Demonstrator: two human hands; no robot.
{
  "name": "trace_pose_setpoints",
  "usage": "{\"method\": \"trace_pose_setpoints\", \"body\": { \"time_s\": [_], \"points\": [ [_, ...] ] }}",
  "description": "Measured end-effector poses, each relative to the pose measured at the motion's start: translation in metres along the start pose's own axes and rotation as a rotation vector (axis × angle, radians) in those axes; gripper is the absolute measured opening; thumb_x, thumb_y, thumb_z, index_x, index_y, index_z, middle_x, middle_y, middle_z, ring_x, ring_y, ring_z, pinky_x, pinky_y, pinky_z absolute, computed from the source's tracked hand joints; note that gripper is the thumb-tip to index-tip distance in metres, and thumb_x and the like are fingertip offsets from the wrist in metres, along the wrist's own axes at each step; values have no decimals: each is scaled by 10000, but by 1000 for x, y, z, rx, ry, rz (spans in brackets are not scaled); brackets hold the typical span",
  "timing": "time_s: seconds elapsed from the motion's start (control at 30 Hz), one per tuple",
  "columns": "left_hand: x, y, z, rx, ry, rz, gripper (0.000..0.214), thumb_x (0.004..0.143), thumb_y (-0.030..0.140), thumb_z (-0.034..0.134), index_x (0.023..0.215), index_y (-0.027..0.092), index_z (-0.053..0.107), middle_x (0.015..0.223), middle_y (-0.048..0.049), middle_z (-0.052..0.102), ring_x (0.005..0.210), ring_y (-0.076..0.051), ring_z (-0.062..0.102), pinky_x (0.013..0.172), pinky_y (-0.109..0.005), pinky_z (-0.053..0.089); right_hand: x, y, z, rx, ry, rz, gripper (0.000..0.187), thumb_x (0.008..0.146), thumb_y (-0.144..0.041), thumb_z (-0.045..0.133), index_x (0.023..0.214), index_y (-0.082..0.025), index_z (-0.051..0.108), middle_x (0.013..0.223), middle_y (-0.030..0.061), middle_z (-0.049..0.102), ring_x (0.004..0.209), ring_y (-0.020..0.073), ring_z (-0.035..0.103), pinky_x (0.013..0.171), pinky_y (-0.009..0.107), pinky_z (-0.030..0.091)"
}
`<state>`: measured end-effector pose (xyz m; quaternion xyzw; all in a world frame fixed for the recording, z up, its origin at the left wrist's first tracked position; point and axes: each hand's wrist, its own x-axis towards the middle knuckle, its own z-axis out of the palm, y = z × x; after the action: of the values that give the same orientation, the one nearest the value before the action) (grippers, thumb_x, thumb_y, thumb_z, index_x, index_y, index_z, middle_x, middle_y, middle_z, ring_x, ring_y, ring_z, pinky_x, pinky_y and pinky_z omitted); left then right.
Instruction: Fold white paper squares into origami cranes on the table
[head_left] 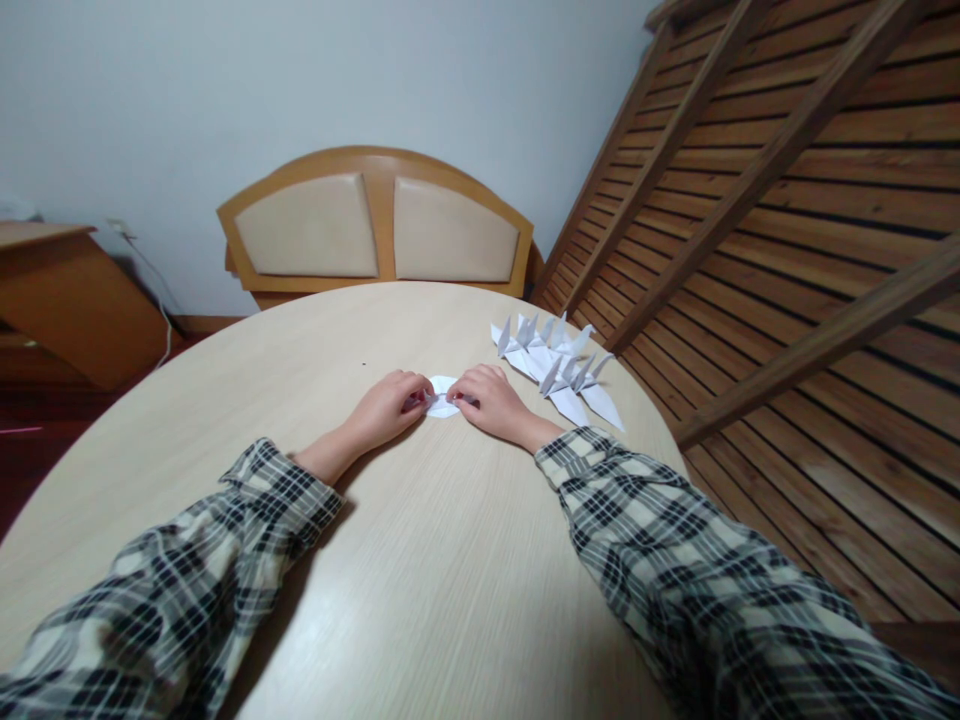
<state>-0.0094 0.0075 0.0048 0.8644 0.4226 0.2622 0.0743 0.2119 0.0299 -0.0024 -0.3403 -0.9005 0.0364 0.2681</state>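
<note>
A small piece of folded white paper (442,408) lies on the round table between my two hands. My left hand (391,405) pinches its left side, fingers curled and closed. On the opposite side, my right hand (491,402) grips the paper between thumb and fingers. The fingertips cover both ends of the sheet, so its exact folds cannot be made out. Just beyond my right hand stand several white paper cranes (566,398), grouped in two clusters with their pointed necks and tails upward.
The pale wooden table (420,590) reaches toward a headboard (386,230) with cream panels against the wall. A slatted wooden frame (795,240) leans along the right. At the far left is a brown desk (75,290) beside a white cable (163,320).
</note>
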Motion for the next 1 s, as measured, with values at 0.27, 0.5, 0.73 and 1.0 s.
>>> {"method": "trace_pose_setpoints", "body": {
  "time_s": [0.27,0.5,0.73,1.0],
  "points": [
    [-1,-1,-2,13,-39,64,226,837,100,535,920,200,720,877,-68,618,851,-206,542,778,-338,432,0,0,0,2,-37,-8,260,867,-98,501,918,-216,727,895,42,647,972,200,523,875,342,307],
    [-2,1,-3,41,-34,77,260,841,95,532,965,193,738,874,-78,626,852,-211,546,774,-342,439,0,0,-1,17,-51,4,272,863,-91,481,912,-213,719,901,43,631,966,192,519,875,336,318],
    [-2,-2,-2,39,-42,78,275,851,114,530,984,224,744,884,-70,628,861,-208,546,788,-347,444,1,0,-1,-3,-48,23,230,851,-96,465,827,-188,674,869,51,625,922,193,518,855,344,341],
    [0,-2,-3,38,-61,70,281,851,107,514,998,219,726,894,-71,619,861,-207,536,781,-343,443,1,1,-2,-23,-44,38,226,838,-105,454,787,-189,657,837,52,607,856,188,516,808,329,356]
  ]
}}
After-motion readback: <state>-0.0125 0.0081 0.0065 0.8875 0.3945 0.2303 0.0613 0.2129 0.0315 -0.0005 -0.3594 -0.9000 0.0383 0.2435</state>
